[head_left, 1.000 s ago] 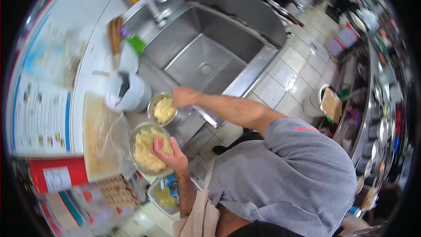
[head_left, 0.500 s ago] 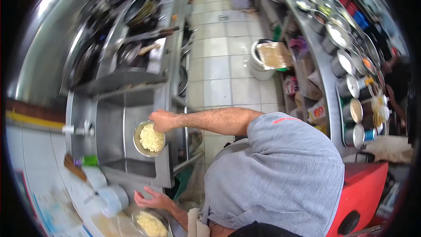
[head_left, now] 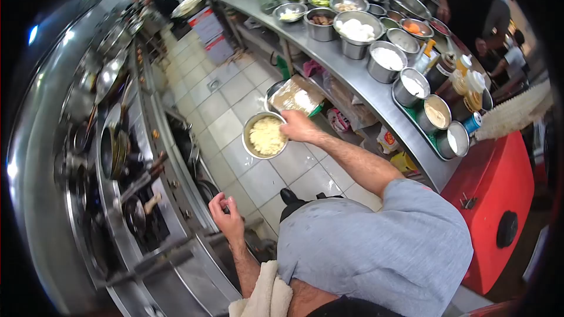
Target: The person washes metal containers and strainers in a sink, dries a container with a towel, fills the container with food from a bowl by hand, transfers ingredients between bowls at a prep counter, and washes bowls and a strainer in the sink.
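Note:
A round metal bowl [head_left: 249, 145] holds a pale yellow, crumbly or shredded food [head_left: 266, 136]. My right hand [head_left: 298, 126] grips the bowl by its right rim, and the bowl hangs over the tiled floor. Lower and to the left, my left hand [head_left: 227, 216] is raised beside the stove's edge, its fingers apart and slightly curled, with nothing in it. A light towel [head_left: 267, 293] hangs near my left forearm.
A steel counter [head_left: 352, 76] with several metal containers [head_left: 386, 61] runs along the right. A stove with pans [head_left: 136, 214] lines the left. A bin [head_left: 271, 95] bears cardboard. A red box [head_left: 490, 211] stands at right. People [head_left: 476, 12] stand beyond the counter.
The view has turned from the sink toward the aisle and right-hand counter. My right hand has carried the bowl away from the sink, and my left hand has left the larger food bowl.

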A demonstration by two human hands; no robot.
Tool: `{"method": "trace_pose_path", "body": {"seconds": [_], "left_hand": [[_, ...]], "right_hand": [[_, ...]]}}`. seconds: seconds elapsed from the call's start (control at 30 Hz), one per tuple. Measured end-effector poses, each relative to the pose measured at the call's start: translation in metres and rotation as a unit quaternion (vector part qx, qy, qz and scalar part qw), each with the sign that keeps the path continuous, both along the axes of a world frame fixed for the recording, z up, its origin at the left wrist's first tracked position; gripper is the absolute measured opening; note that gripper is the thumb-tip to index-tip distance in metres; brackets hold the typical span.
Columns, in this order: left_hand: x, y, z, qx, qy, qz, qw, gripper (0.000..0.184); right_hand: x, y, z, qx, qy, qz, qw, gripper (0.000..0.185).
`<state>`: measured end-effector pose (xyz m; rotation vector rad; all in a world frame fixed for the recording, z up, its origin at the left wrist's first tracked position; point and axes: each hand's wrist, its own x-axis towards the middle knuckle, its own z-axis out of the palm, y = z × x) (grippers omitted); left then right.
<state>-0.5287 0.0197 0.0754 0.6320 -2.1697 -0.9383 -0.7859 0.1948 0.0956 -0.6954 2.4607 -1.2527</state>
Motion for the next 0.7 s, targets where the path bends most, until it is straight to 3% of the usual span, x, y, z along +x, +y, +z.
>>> {"method": "trace_pose_path", "body": {"seconds": [0.1, 0.2, 0.3, 0.37, 0.43, 0.47, 0.7], "left_hand": [[-0.061, -0.025, -0.008, 0.036, -0.072, -0.084, 0.993, 0.020], [-0.123, -0.053, -0.022, 0.051, -0.088, -0.161, 0.982, 0.020], [-0.189, -0.079, -0.034, 0.082, -0.118, -0.219, 0.965, 0.020], [-0.235, -0.086, -0.041, 0.170, -0.130, -0.272, 0.938, 0.021], [-0.281, -0.084, -0.043, 0.193, -0.147, -0.307, 0.920, 0.021], [-0.304, -0.079, -0.043, 0.244, -0.150, -0.317, 0.904, 0.022], [-0.461, -0.016, -0.055, 0.403, -0.130, -0.357, 0.832, 0.027]], "right_hand": [[-0.032, 0.033, -0.001, 0.043, 0.007, -0.087, 0.995, 0.029], [-0.050, 0.058, -0.005, -0.010, -0.009, -0.153, 0.988, 0.028], [-0.064, 0.080, -0.001, 0.050, 0.001, -0.239, 0.970, 0.027], [-0.072, 0.097, -0.004, 0.047, -0.044, -0.312, 0.948, 0.024], [-0.070, 0.110, 0.031, 0.016, -0.137, -0.366, 0.921, 0.021], [-0.077, 0.125, 0.016, 0.041, -0.037, -0.361, 0.931, 0.019], [-0.104, 0.170, 0.037, -0.010, -0.041, -0.424, 0.904, 0.019]]}}
